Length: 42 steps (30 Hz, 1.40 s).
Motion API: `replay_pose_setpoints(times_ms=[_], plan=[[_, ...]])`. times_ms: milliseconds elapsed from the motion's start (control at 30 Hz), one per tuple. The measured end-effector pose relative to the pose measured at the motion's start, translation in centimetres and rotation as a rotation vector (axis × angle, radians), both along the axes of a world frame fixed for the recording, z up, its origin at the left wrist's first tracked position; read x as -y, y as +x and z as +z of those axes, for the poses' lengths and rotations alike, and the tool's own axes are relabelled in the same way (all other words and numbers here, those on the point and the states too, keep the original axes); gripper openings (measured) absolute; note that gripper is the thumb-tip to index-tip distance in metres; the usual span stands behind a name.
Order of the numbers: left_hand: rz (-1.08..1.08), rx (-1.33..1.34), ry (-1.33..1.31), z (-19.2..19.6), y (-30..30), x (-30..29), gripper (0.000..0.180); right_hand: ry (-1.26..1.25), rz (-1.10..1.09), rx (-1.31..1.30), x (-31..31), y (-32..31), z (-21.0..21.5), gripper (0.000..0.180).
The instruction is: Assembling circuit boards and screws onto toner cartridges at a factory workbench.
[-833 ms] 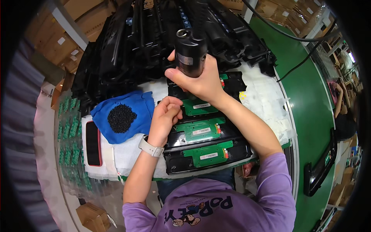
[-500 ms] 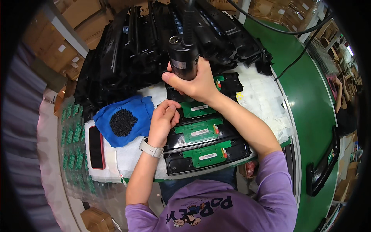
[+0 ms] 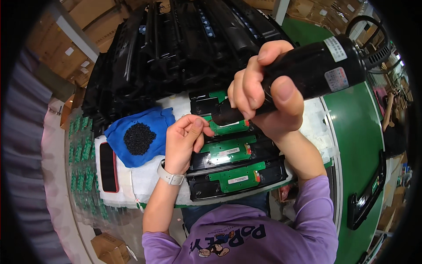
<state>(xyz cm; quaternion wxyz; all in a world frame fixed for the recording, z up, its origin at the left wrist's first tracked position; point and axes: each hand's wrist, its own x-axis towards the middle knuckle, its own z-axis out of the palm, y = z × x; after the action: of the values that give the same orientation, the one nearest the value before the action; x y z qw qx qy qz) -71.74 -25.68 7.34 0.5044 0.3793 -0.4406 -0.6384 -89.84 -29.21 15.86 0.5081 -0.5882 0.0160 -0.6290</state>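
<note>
Here the right hand (image 3: 263, 94) wraps the black power screwdriver (image 3: 303, 75).

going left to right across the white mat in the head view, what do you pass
green circuit boards → black phone with red case → blue cloth with black pellets → left hand → black trays with green boards → green belt

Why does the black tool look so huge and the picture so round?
Head view: the fisheye lens bends edges and darkens the corners; the black tool in the right hand sits close to the camera, so it looms; lighting is even and focus fairly sharp.
</note>
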Motion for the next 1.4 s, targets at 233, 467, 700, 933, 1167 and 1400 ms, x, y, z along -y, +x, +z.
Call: replay_pose_setpoints(times_ms=[233, 467, 700, 933, 1167, 1400], plan=[[-0.019, -0.048, 0.002, -0.2, 0.0, 0.1, 0.01, 0.023, -0.048, 0.061, 0.3, -0.2, -0.4, 0.035], [-0.016, -0.03, 0.008, -0.1, 0.1, -0.1, 0.01, 0.045, 0.014, 0.118, 0.6, -0.1, -0.5, 0.032], [-0.064, 0.112, -0.018, 0.2, 0.1, -0.4, 0.011, 0.211, 0.003, 0.1, 0.6, 0.0, 0.0, 0.028], [-0.041, 0.099, -0.13, 0.2, -0.3, -0.6, 0.01, 0.427, -0.091, 0.17, 0.6, 0.1, 0.5, 0.022], [0.267, -0.622, 0.148, -0.7, 2.5, 1.2, 0.027, 0.172, -0.151, -0.221, -0.1, 1.3, 0.0, 0.027], [0.317, -0.753, 0.063, -1.1, 3.7, 1.5, 0.022, 0.158, -0.127, -0.266, -0.5, 3.1, -1.8, 0.032]])
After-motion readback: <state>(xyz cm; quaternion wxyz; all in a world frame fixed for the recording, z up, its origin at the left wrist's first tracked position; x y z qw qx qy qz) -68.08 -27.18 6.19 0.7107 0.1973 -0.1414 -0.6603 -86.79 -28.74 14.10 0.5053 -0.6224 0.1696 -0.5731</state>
